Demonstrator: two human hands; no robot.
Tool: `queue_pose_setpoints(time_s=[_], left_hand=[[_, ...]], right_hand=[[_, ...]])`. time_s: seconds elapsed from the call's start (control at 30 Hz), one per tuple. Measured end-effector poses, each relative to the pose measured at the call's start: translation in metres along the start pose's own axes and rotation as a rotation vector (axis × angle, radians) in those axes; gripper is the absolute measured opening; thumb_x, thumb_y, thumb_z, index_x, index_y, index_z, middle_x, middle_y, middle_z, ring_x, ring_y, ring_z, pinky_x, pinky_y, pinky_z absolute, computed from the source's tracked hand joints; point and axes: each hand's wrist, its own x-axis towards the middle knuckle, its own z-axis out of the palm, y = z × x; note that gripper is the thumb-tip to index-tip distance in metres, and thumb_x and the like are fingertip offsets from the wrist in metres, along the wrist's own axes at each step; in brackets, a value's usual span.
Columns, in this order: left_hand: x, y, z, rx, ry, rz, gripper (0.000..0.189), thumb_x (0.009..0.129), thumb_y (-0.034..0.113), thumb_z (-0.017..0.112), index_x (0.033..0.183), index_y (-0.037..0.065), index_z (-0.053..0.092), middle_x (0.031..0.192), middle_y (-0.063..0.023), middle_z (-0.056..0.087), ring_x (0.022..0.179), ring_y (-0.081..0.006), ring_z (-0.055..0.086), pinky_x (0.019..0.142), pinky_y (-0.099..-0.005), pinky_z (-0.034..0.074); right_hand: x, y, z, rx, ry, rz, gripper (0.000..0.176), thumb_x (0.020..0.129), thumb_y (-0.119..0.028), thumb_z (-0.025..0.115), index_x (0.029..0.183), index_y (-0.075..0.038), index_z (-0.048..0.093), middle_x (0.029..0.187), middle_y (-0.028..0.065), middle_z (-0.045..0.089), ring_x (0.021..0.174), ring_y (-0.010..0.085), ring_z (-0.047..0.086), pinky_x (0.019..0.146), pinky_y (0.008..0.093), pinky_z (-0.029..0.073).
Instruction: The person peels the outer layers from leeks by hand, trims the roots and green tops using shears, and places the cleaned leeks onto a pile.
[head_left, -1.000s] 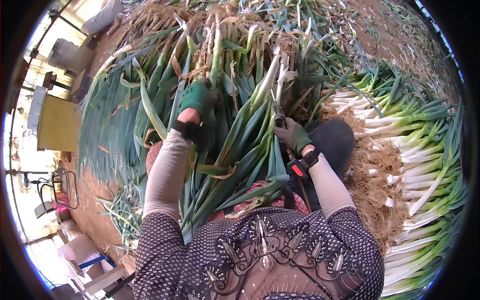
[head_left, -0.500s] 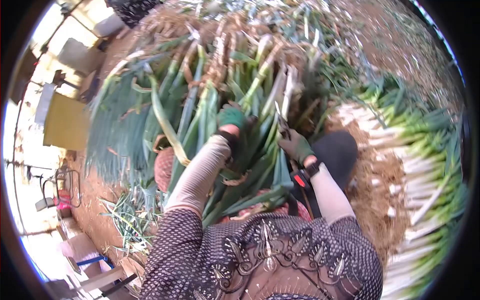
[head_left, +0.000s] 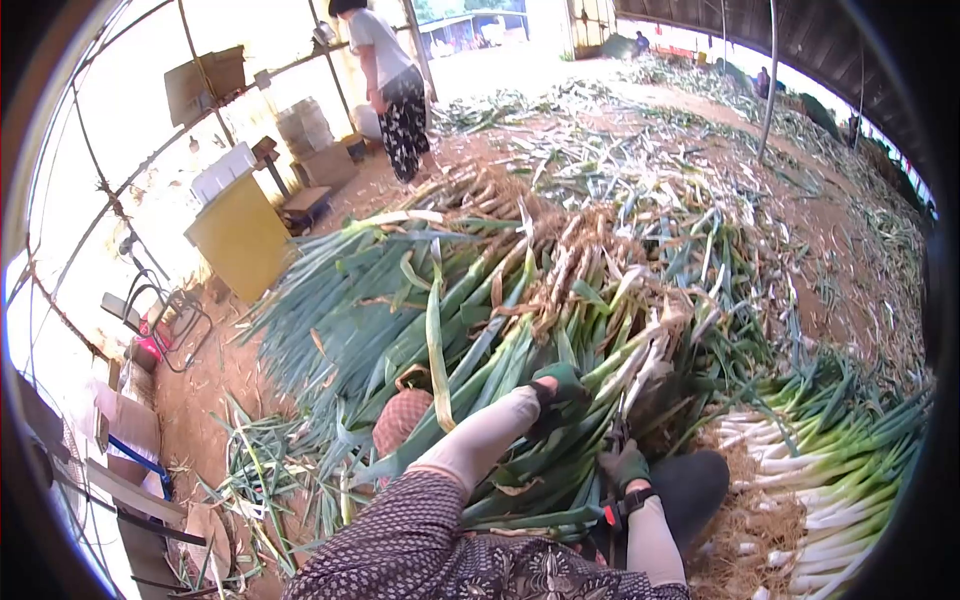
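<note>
A big heap of untrimmed leeks point(head_left: 470, 290) lies in front of me, green leaves toward the left, rooty ends toward the right. My left hand point(head_left: 562, 385), in a green glove, grips a leek stalk on the near side of the heap. My right hand point(head_left: 625, 462), in a dark green glove with a black and red wrist strap, is closed around a small tool, probably a knife, whose tip points up at the white shank of that leek point(head_left: 640, 365). A bundle of leeks lies across my lap.
Trimmed white-and-green leeks point(head_left: 840, 460) lie stacked at the right on cut roots. A person point(head_left: 390, 85) stands at the back by cardboard boxes point(head_left: 305, 130) and a yellow stand point(head_left: 240, 235). Leaf scraps litter the dirt floor.
The view has tilted upward, so the shed and the standing person now show. My left hand has moved right, from the middle of the heap to close beside my right hand.
</note>
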Motion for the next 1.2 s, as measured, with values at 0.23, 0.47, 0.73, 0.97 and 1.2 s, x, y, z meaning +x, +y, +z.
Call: queue_pose_setpoints(time_s=[0.23,0.47,0.73,0.97,1.2], left_hand=[[-0.086,0.060,-0.099,-0.593,0.216,0.325,0.026,0.084,0.019,0.075,0.107,0.008,0.071,0.092,-0.0043,0.073,0.081,-0.0112,0.065,0.076,-0.0265,0.052],[-0.241,0.138,-0.293,-0.032,0.916,0.330,0.028,0.091,0.022,0.069,0.115,0.008,0.065,0.093,-0.0027,0.070,0.082,-0.0119,0.065,0.071,-0.0272,0.052],[-0.409,0.241,-0.333,0.190,1.079,0.462,0.029,0.097,0.027,0.053,0.110,0.005,0.065,0.094,-0.0115,0.070,0.079,-0.0230,0.068,0.069,-0.0395,0.057],[-0.260,0.140,-0.272,0.279,0.395,0.449,0.035,0.091,0.024,0.066,0.119,0.003,0.065,0.097,-0.0043,0.069,0.088,-0.0127,0.063,0.080,-0.0283,0.050],[-0.004,-0.042,0.002,0.393,-0.014,0.008,0.047,0.076,0.043,0.074,0.104,0.005,0.073,0.093,-0.0139,0.073,0.084,-0.0276,0.069,0.079,-0.0363,0.052]], right_hand=[[-0.005,0.004,0.003,-0.155,-0.010,-0.067,0.102,0.069,-0.054,0.074,0.139,0.008,0.034,0.129,0.0343,0.053,0.120,0.0434,0.056,0.101,0.0439,0.045],[-0.018,0.005,-0.004,-0.135,-0.009,-0.130,0.086,0.069,-0.049,0.075,0.129,0.004,0.043,0.121,0.0335,0.057,0.112,0.0453,0.058,0.097,0.0465,0.047],[-0.078,-0.052,-0.060,0.251,0.060,-0.337,0.064,0.074,-0.041,0.072,0.116,0.003,0.053,0.098,0.0282,0.066,0.096,0.0443,0.064,0.084,0.0468,0.049],[-0.067,-0.050,-0.049,0.821,0.028,-0.304,0.036,0.085,-0.032,0.070,0.097,0.000,0.060,0.073,0.0065,0.061,0.060,0.0104,0.058,0.054,0.0299,0.049],[-0.062,-0.016,-0.010,0.893,-0.096,-0.109,0.036,0.085,-0.034,0.069,0.096,-0.002,0.058,0.069,0.0053,0.060,0.048,0.0115,0.054,0.043,0.0293,0.044]])
